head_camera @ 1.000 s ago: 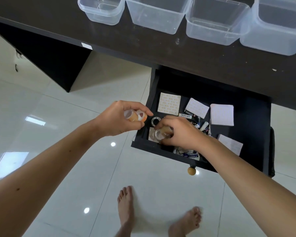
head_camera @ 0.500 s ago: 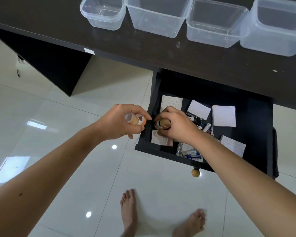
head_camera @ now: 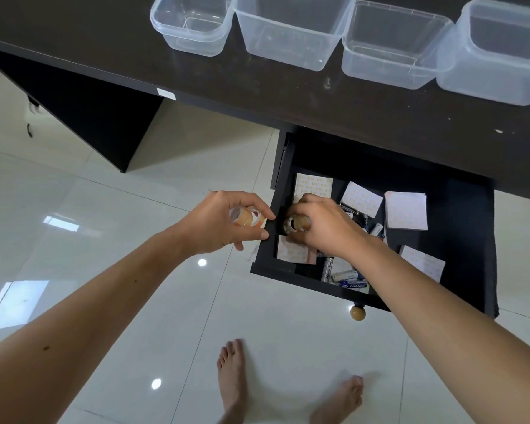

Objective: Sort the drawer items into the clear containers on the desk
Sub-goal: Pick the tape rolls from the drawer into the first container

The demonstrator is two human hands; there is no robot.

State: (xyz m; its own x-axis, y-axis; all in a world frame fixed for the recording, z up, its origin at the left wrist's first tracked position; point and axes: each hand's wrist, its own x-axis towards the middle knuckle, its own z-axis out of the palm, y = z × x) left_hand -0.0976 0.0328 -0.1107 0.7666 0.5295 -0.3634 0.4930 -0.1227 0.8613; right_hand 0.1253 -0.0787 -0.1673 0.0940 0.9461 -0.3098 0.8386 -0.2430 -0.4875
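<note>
Light, stiff, slick tape rolls (head_camera: 297, 225): right hand (head_camera: 322, 229) pinching rims over drawer (head_camera: 459, 240), left hand (head_camera: 218, 223) clutching more rolls (head_camera: 246, 216).

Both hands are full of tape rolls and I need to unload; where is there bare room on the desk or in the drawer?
All four clear containers look empty. The desk is bare along its front strip, between containers and edge. In the drawer, the right side past the white notepad is bare. Crowded: front middle, where batteries and sticker sheets pile beside the right hand.
</note>
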